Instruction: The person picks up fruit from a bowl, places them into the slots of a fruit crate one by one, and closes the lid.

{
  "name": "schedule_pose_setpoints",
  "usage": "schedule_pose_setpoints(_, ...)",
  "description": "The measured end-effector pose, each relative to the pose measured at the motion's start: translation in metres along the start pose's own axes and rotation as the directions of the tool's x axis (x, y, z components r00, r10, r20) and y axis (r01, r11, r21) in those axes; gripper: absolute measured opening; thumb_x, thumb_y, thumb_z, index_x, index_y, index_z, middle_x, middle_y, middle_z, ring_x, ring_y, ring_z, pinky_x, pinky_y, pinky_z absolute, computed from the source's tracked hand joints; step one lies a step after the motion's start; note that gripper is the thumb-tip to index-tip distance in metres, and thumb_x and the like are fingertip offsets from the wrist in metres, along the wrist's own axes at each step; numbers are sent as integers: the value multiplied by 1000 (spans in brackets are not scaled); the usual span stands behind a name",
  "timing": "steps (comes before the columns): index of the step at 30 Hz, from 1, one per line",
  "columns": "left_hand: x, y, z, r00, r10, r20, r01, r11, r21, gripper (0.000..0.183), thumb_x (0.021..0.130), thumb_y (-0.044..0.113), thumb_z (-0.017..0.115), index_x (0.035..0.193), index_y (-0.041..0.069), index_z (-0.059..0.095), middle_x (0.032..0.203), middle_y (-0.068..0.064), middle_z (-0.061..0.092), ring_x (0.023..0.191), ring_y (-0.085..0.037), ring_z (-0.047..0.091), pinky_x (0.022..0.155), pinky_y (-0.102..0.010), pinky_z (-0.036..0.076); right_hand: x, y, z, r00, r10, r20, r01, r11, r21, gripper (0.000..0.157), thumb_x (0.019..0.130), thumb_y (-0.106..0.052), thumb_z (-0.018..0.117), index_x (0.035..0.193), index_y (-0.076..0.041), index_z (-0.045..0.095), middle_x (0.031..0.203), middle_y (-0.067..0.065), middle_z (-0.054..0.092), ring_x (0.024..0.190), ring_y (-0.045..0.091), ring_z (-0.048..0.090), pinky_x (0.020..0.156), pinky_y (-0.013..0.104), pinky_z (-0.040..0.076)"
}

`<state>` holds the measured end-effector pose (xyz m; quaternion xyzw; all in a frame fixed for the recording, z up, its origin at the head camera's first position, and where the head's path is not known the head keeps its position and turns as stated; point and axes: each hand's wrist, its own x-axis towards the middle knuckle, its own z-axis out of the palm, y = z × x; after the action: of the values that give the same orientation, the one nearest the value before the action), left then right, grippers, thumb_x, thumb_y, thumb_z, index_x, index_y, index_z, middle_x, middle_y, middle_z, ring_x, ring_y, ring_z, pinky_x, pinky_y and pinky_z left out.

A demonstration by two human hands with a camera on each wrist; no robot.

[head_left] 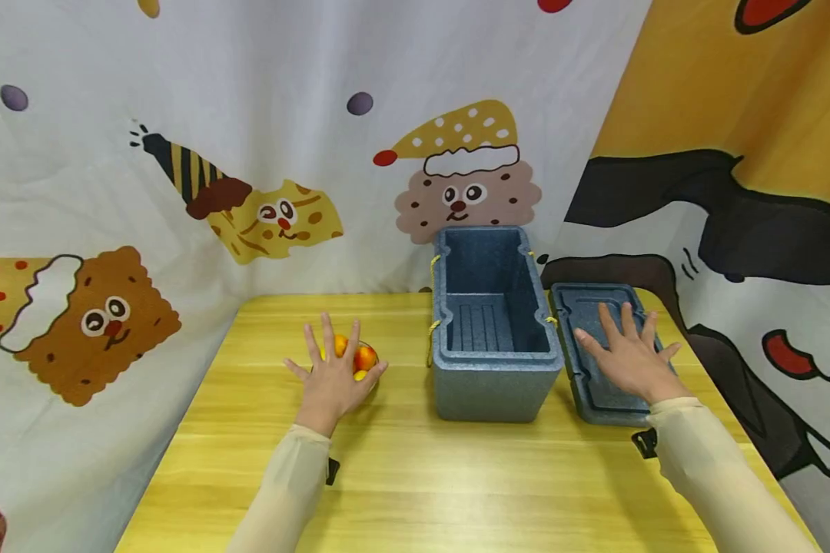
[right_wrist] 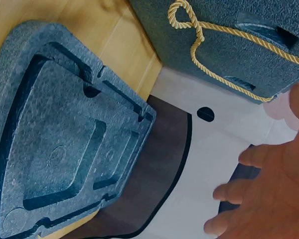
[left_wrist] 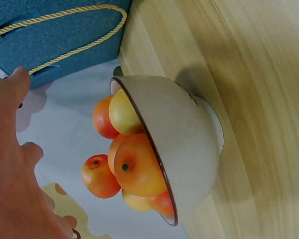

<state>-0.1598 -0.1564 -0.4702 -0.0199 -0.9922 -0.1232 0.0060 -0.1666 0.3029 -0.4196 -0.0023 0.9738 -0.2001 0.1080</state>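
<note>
My left hand (head_left: 330, 384) is spread above a bowl of fruit, its fingers straight and holding nothing. In the left wrist view the bowl (left_wrist: 184, 144) is cream with a brown rim, heaped with orange, red and yellow fruit (left_wrist: 139, 164). In the head view the hand hides much of the bowl. My right hand (head_left: 632, 361) is spread over a blue-grey foam lid (head_left: 595, 407), apart from it in the right wrist view. Between the hands stands an open foam box (head_left: 498, 388) of the same colour, with ridges on its bare floor.
Yellow rope handles (right_wrist: 229, 34) hang along the box's sides. All of it stands on a wooden table (head_left: 394, 491). A white curtain (head_left: 304, 92) with cartoon prints hangs right behind the table and along its sides.
</note>
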Motion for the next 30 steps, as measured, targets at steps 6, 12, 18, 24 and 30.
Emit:
schedule_pose_setpoints(6, -2, -1, 1, 1000, 14, -16, -14, 1000, 7, 89, 89, 77, 38, 159, 32, 5, 157, -13, -28, 138, -40, -31, 93, -84, -4, 0, 2, 4, 997, -49, -55, 49, 999, 2, 87, 99, -66, 26, 157, -7, -3, 153, 29, -21, 129, 49, -35, 87, 80, -20)
schedule_pose_setpoints(12, -2, -2, -3, 996, 62, -59, -62, 998, 10, 91, 90, 75, 40, 159, 24, 9, 159, -16, -20, 142, -41, -20, 106, -73, 2, 2, -5, 1, 964, -173, -200, 203, 969, 139, 77, 103, -53, 37, 158, -15, -1, 160, 17, -14, 141, 37, -25, 103, 72, -11)
schedule_pose_setpoints(18, -4, -7, -6, 987, 103, -123, -114, 989, -91, 92, 92, 63, 54, 158, 11, 18, 161, -22, -4, 145, -42, -5, 114, -61, 9, 4, -23, 0, 921, -218, -323, 324, 888, 325, 68, 101, -45, 51, 158, -31, 14, 163, 4, 10, 146, 36, 13, 108, 67, 20)
schedule_pose_setpoints(24, -12, -19, -3, 957, 148, -248, -212, 943, -255, 79, 90, 39, 71, 149, 1, 35, 143, -23, 31, 136, -41, 23, 106, -57, 35, 11, -44, 7, 901, -249, -356, 408, 765, 498, 61, 101, -34, 57, 155, -30, 29, 158, 0, 26, 143, 26, 25, 113, 50, 26)
schedule_pose_setpoints(30, -14, -28, -1, 931, 171, -323, -298, 865, -404, 68, 88, 19, 76, 143, -2, 41, 142, -21, 36, 132, -37, 29, 103, -55, 37, 20, -49, 6, 918, -279, -283, 392, 755, 526, 60, 101, -37, 56, 155, -30, 30, 159, -3, 22, 145, 24, 20, 114, 52, 21)
